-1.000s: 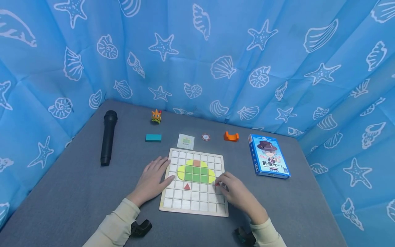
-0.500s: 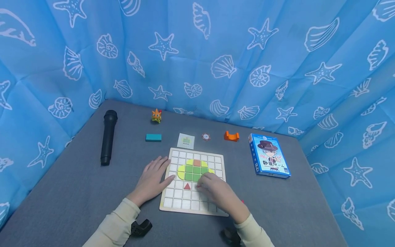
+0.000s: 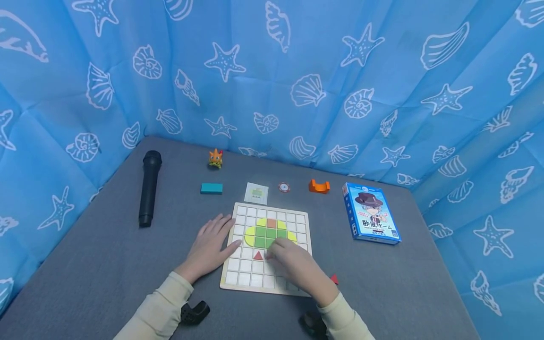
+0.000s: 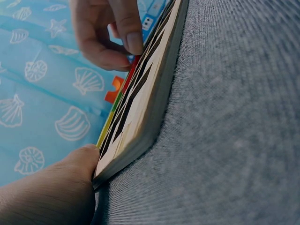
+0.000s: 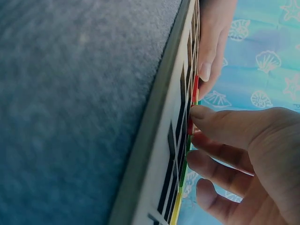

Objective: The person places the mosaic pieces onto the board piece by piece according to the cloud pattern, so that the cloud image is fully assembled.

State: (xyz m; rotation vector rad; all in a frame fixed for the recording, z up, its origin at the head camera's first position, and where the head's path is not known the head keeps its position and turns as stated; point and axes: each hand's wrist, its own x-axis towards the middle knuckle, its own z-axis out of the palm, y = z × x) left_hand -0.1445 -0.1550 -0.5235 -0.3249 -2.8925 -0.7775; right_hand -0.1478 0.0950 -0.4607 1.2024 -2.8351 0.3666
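Note:
A wooden grid board (image 3: 244,277) with white cells lies on the grey table. On it, green squares (image 3: 260,242), yellow rounded pieces (image 3: 249,237) and a brown square (image 3: 271,223) form a shape, with a red triangle (image 3: 258,256) below. My left hand (image 3: 209,248) rests at the board's left edge, fingers extended. My right hand (image 3: 293,264) is over the middle of the board, thumb and fingertips pinching a red tile (image 5: 190,125) right at the grid, seen in the right wrist view. In the head view that hand hides the tile and several cells.
Another red triangle (image 3: 334,279) lies right of the board, beside the right forearm. Behind the board are a pattern card (image 3: 256,193), poker chip (image 3: 284,187), teal block (image 3: 211,189), orange piece (image 3: 319,186) and toy figure (image 3: 216,159). A microphone (image 3: 148,189) lies left, a game box (image 3: 371,213) right.
My right hand has moved left from the board's right edge to its middle, bringing a red tile beside the first triangle. A red triangle right of the board came into view. The left hand stayed put.

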